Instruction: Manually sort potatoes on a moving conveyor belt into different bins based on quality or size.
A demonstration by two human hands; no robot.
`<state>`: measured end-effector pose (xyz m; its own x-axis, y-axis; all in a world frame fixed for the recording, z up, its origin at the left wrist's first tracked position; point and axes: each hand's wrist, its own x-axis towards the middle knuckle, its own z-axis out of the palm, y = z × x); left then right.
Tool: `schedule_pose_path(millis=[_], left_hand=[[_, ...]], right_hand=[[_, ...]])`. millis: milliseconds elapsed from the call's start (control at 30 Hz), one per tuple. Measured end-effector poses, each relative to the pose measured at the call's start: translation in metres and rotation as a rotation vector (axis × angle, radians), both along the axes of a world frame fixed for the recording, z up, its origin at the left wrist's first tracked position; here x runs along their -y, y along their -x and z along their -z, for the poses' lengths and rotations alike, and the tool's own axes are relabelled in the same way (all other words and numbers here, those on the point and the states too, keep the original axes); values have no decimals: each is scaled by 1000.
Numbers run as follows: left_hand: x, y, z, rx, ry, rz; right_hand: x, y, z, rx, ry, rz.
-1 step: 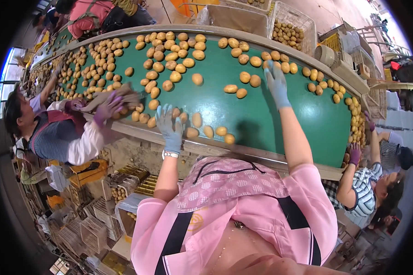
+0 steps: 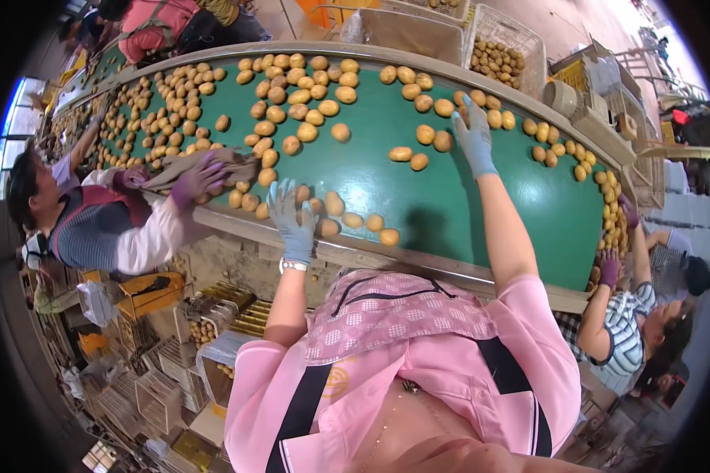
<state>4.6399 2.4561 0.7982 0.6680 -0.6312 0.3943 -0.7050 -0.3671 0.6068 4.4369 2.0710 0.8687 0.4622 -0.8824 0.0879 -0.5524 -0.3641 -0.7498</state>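
Potatoes point(image 2: 341, 132) lie in loose groups and rows on a wide green belt point(image 2: 371, 165). My left hand point(image 2: 293, 229), in a light blue glove, rests at the near edge with its fingers spread. Several potatoes point(image 2: 334, 205) sit close beside it, and some are partly hidden behind its fingers. Stretched toward the far side, my right hand point(image 2: 476, 142) wears a matching glove. Its fingers are extended at a row of potatoes point(image 2: 494, 118), and nothing shows gripped in it. A pair of potatoes point(image 2: 442, 141) lies just left of that hand.
On the left a co-worker in purple gloves holds a grey-brown cloth point(image 2: 213, 167) on the belt. Another person's purple-gloved hand point(image 2: 610, 268) is at the right end, beside piled potatoes. A crate of potatoes point(image 2: 497, 63) stands beyond the far rail. Stacked crates point(image 2: 159, 398) stand at lower left.
The far potatoes have shifted slightly right, while several near my left hand have moved slightly left. The co-worker's cloth has slid rightward. My hands have barely moved.
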Motion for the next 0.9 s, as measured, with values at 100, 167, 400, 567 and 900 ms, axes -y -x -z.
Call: schedule_pose_path(millis=[100, 167, 400, 567, 900], left_hand=[[-6, -3, -6, -33, -77, -68], [-10, -5, -10, -72, -15, -127], [-19, -26, -16, -140, 11, -201], [-22, -45, -9, -140, 22, -235], [-16, -71, -6, -397, 112, -417]], right_hand=[[-26, -43, 12, -781, 287, -404], [-62, -60, 18, -967, 189, -751], [9, -161, 20, -464, 567, -649], [67, -199, 73, -749, 490, -525], [-133, -39, 90, -278, 466, -698]])
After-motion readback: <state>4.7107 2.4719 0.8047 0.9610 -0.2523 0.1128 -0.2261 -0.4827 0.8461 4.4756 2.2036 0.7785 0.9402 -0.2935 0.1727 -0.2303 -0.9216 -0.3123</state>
